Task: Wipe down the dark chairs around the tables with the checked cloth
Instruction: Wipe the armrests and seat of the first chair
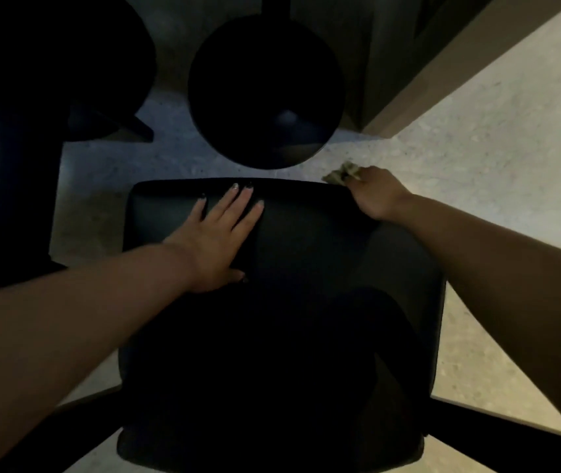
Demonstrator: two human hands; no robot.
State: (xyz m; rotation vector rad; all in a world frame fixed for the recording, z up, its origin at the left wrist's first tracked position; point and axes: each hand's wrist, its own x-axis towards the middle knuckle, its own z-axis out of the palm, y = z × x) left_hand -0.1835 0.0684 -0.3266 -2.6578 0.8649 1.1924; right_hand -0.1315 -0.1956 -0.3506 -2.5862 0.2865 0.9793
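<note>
Chair seat across centre and lower frame, far edge toward the top. Left hand flat on the seat, left of centre, fingertips near the far edge. Right hand at the seat's upper right corner, gripping the cloth, which pokes out just beyond that corner. Round table base above the seat, upper centre, apart from it. Second chair at upper left. Wall corner at upper right; floor to the right.

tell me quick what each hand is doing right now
Left hand: open, fingers straight, flat on the dark chair seat.
Right hand: closed around the bunched cloth at the seat's far right corner.
</note>
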